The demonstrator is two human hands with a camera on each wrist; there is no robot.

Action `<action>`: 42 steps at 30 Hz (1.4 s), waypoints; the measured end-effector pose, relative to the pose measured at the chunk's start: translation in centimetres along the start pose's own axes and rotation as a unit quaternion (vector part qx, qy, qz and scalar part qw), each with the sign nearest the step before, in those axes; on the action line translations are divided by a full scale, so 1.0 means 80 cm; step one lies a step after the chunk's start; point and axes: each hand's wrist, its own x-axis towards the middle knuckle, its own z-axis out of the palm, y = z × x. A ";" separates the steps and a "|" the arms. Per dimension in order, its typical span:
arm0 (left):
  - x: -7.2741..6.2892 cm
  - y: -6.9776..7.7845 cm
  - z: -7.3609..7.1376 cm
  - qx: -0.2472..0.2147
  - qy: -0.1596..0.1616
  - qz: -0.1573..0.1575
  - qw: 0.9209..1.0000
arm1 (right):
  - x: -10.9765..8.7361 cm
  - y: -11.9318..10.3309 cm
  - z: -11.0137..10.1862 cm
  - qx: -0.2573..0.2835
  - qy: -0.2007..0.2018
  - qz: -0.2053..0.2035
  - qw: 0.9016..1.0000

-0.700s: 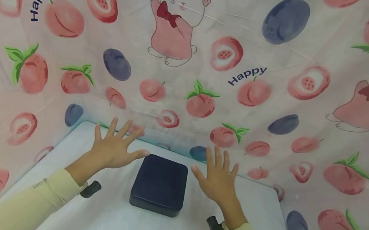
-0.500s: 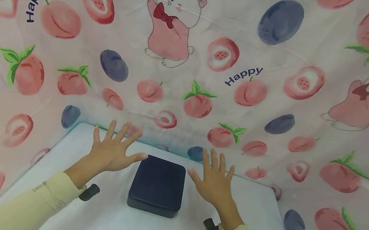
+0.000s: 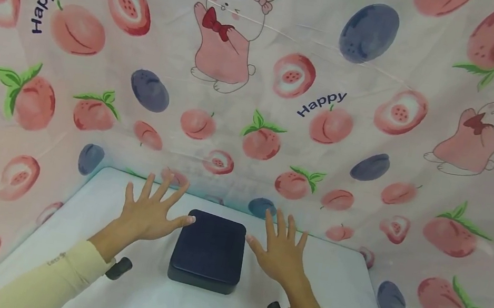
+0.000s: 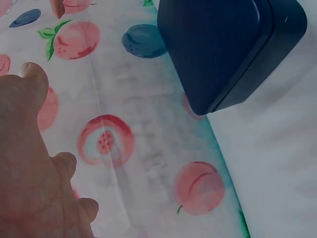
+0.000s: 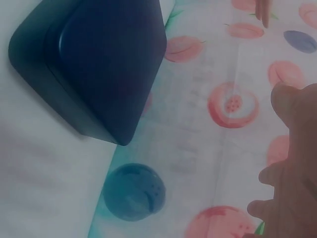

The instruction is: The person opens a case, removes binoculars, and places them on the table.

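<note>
A dark navy box (image 3: 209,247) with rounded corners and a lid seam lies on the white tabletop (image 3: 129,301). To its left, my left hand (image 3: 149,214) is held up with fingers spread, its thumb overlapping the box's upper left corner in the head view. My right hand (image 3: 282,255) is spread the same way on the other side, thumb close to the box's right edge. Both wrist views show the box (image 4: 218,44) apart from the palms, so neither hand grips it. In the right wrist view, part of my right hand (image 5: 297,163) fills the right edge.
A cloth (image 3: 233,115) printed with peaches, plums and rabbits hangs behind the table and along both sides. Black wrist mounts (image 3: 118,268) stick out from both sleeves. The table's back edge runs just behind the hands.
The view has shifted slightly, so the box and backdrop sit a little lower and more to the left. Both hands have come slightly lower in the picture, fingers still spread.
</note>
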 end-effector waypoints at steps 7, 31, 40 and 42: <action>-0.003 -0.005 0.016 -0.003 0.004 -0.002 1.000 | -0.004 -0.003 0.010 0.005 -0.007 0.005 1.000; -0.002 -0.023 0.069 0.015 0.035 -0.005 0.999 | -0.012 -0.006 0.072 0.048 -0.017 0.017 0.999; -0.001 -0.028 0.098 -0.001 0.027 -0.013 1.000 | -0.015 -0.007 0.091 0.072 -0.009 0.015 0.997; -0.001 -0.029 0.104 -0.004 0.023 -0.013 1.000 | -0.016 -0.006 0.095 0.081 -0.011 0.019 0.997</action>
